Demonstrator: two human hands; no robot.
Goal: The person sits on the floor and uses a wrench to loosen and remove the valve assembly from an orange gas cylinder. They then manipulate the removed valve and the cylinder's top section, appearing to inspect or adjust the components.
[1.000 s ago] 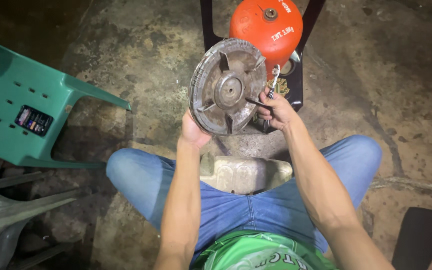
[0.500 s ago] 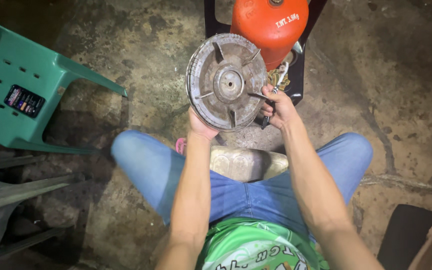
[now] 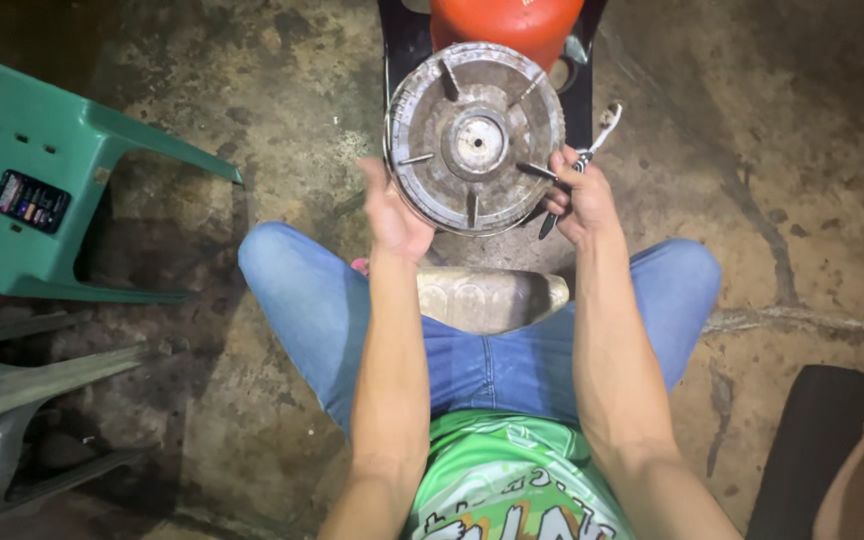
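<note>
Concrete floor [image 3: 252, 120] lies under my knees. My left hand [image 3: 397, 215] grips the round metal burner [image 3: 474, 138]; my right hand [image 3: 577, 195] pinches its rim together with pliers [image 3: 580, 165]. I judge a steady hold best.

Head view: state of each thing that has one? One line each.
Round grey metal disc with spokes: held up off the floor, flat face toward the camera.
Left hand: gripping the disc's lower left rim.
Right hand: on the disc's right rim, also holding a thin dark tool.
Orange gas cylinder: upright behind the disc.
Green plastic chair: tipped on its side.
</note>
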